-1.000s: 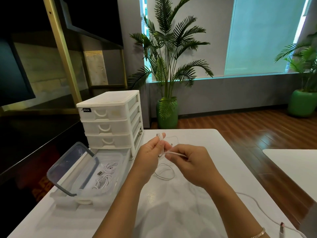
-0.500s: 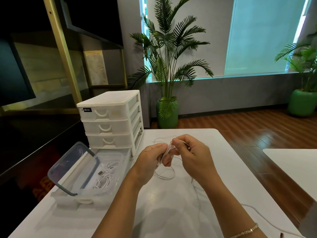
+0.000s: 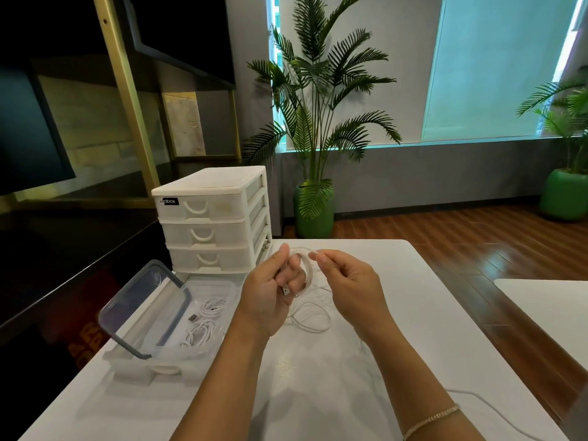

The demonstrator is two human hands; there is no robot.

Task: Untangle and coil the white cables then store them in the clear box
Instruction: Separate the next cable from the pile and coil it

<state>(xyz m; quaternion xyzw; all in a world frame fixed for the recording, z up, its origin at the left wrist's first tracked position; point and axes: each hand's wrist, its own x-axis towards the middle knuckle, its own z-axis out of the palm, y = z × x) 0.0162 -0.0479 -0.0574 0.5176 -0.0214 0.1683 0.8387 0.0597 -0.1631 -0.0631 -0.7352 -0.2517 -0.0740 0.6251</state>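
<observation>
One worktop [image 3: 397, 329]; one three-drawer unit [image 3: 211, 222]; one clear box [image 3: 178, 354], lid open, beside it; two hands. I count two coiled white cables [image 3: 206, 326] inside the box. My left hand [image 3: 270, 297] grips the half-wound cable coil [image 3: 307, 272] above the worktop; my right hand [image 3: 348, 288] pinches the strand feeding it. Risk, as I judge it: the long tail [image 3: 496, 412] trailing toward the worktop's right edge may snag, or the coil's loops may spring loose.

White table [image 3: 397, 313] with drawer unit [image 3: 211, 221]
</observation>
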